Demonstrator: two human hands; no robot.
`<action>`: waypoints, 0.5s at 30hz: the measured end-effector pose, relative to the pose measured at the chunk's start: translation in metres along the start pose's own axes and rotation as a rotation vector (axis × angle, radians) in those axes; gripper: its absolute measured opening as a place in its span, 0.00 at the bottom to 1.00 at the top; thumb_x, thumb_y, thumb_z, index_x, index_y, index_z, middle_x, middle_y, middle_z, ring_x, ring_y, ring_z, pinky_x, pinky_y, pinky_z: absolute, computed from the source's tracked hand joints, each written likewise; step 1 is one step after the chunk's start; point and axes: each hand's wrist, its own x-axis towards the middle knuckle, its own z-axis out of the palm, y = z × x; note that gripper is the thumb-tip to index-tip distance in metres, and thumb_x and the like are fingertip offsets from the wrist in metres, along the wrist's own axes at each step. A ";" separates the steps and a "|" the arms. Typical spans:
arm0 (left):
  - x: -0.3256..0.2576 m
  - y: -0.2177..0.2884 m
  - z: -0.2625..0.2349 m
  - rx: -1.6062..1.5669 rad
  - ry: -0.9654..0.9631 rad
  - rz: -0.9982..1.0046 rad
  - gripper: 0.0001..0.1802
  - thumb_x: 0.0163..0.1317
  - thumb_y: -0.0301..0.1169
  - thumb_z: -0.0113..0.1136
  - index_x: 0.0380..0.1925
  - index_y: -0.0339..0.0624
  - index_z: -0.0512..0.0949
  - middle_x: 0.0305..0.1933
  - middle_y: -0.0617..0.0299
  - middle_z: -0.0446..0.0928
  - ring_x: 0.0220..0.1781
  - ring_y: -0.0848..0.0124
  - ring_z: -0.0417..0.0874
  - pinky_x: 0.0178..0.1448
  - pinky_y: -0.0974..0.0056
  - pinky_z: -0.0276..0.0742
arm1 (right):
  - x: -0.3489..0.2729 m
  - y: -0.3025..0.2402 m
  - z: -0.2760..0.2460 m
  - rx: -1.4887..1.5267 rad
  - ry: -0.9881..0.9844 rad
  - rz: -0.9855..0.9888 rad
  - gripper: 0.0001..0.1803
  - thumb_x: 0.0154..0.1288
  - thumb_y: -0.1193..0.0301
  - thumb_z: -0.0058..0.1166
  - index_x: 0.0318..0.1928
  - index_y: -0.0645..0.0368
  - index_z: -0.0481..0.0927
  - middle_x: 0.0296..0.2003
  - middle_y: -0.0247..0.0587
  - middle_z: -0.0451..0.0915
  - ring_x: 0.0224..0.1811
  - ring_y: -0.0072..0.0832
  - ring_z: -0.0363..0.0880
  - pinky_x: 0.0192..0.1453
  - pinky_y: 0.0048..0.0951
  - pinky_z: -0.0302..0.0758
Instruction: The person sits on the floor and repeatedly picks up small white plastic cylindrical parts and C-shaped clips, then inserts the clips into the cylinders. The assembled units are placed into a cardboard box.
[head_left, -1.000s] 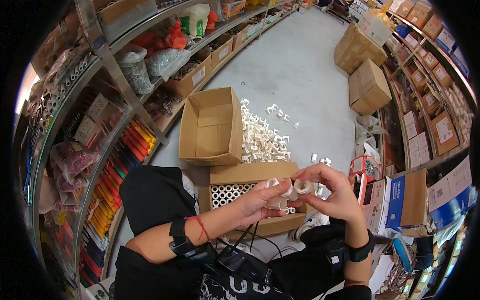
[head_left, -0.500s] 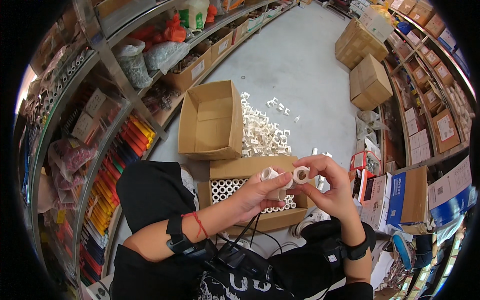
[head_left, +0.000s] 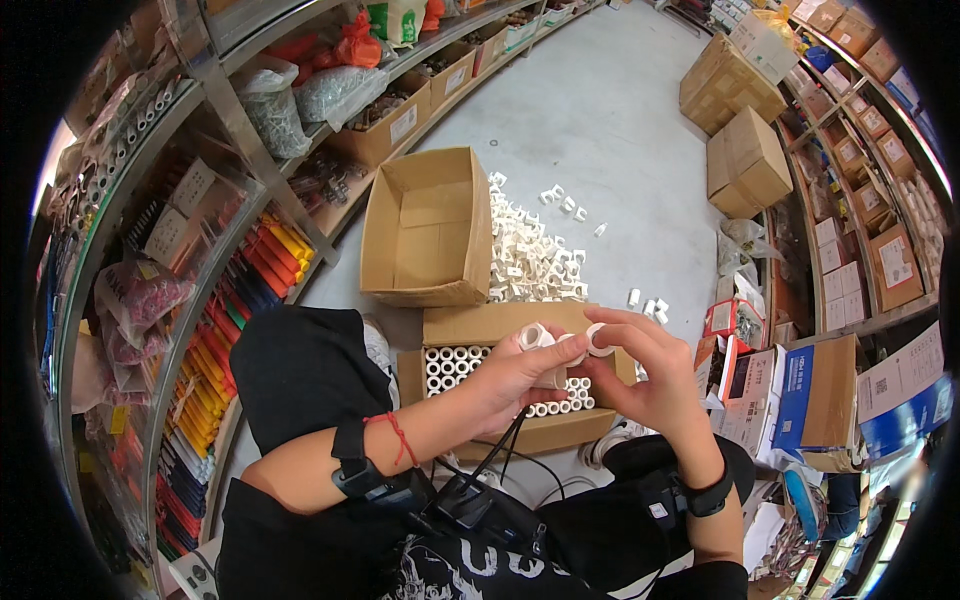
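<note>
My left hand [head_left: 510, 372] is closed around white plastic pipe fittings [head_left: 533, 337], short tubes with round open ends. Between the thumb and fingers of my right hand [head_left: 645, 372] is another white pipe fitting [head_left: 601, 341], close beside those in the left. Both hands are held above an open cardboard box [head_left: 560, 437], where rows of similar white fittings [head_left: 450, 368] stand on end. My hands and forearms hide part of the rows.
Beyond it stands a second open cardboard box [head_left: 425, 240], beside a heap of white plastic clips [head_left: 530, 255]. A few loose white fittings [head_left: 655, 308] lie to the right. Stocked shelves [head_left: 230, 130] line the left; closed cartons [head_left: 745, 165] stand at the right.
The fitting in my right hand has tilted and moved slightly up and left, closer to those in my left hand. Both hands keep hold; the view has shifted slightly.
</note>
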 end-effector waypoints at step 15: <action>0.005 -0.008 -0.006 -0.155 0.113 -0.014 0.10 0.59 0.38 0.47 0.35 0.46 0.67 0.35 0.65 0.70 0.38 0.75 0.74 0.46 0.62 0.75 | -0.006 0.009 0.023 -0.033 0.014 0.112 0.08 0.43 0.79 0.57 0.28 0.63 0.73 0.39 0.47 0.76 0.34 0.36 0.78 0.36 0.26 0.73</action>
